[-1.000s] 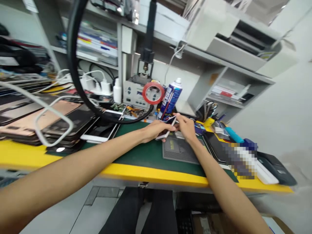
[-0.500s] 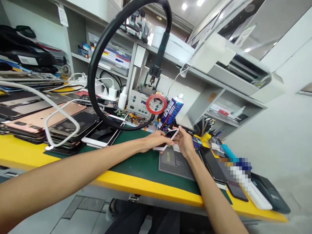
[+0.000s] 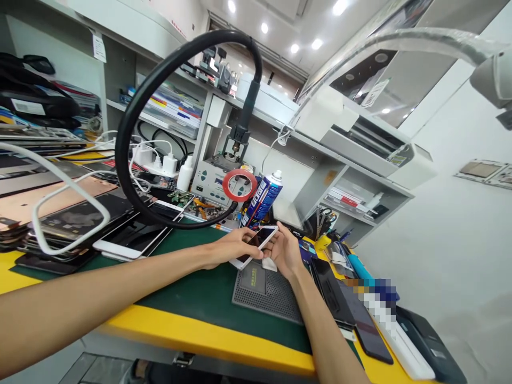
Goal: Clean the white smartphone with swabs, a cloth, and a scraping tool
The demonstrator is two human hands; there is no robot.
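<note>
At the far left of the surface [image 3: 48, 277] lies a stack of phone screens and back panels [image 3: 68, 218], with a white cable [image 3: 60, 186] looped over them. Next to it a white phone [image 3: 132, 242] rests face up on the green mat [image 3: 200, 290], and a thick black hose [image 3: 132, 122] arcs overhead from the grey station [image 3: 212, 181] at the back.

The left hand [image 3: 228, 249] is curled around the lower end of a white-framed phone [image 3: 256, 242], thumb on its edge, fingers underneath. The phone is tilted, raised off the surface above the grey ribbed pad [image 3: 268, 288], its dark screen facing up. The right hand [image 3: 285, 253] closes on the upper end of the same phone, fingertips pressed along its side. Judging by this two-handed pinch at the edges, the step in hand looks like checking or working the frame or screen seam of the phone. What comes next would seem to call for a steady grip from the left hand while the right fingertips work carefully along the edge, keeping the phone over the pad.

Behind the hands stand a red tape roll [image 3: 239, 185] and a blue spray can [image 3: 262, 198]. To the right lie dark phones [image 3: 344, 304] and a tool holder [image 3: 320, 221].
</note>
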